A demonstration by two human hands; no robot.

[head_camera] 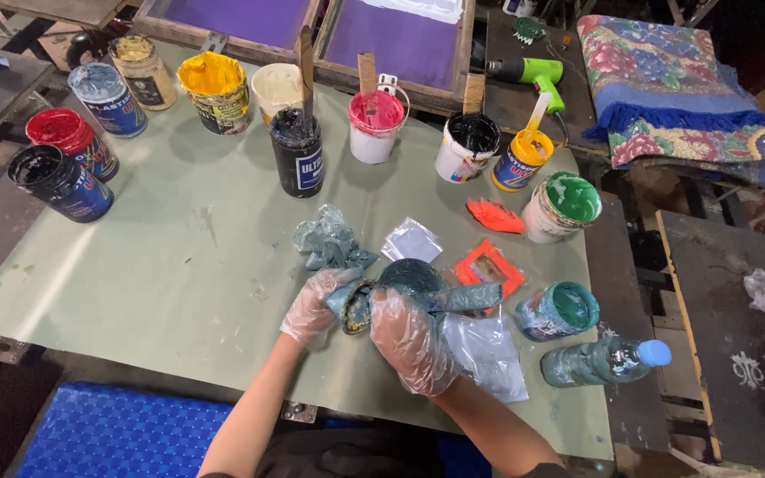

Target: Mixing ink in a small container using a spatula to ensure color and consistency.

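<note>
Both my hands wear thin clear plastic gloves and meet at the near edge of the green table (161, 265). My left hand (313, 305) grips the side of a small dark teal-stained jar (409, 276) that lies tilted. My right hand (411, 341) closes over the jar from the near side, together with a teal-stained plastic scrap (471, 296) that sticks out to the right. A crumpled teal-smeared rag (329, 239) lies just beyond my left hand.
Open paint pots line the far side: black (57, 181), red (71, 139), yellow (214, 88), pink (375, 124), green (561, 205). A teal jar (558, 310) and a stained bottle (604, 360) lie at right. Purple screen frames (329, 26) stand behind.
</note>
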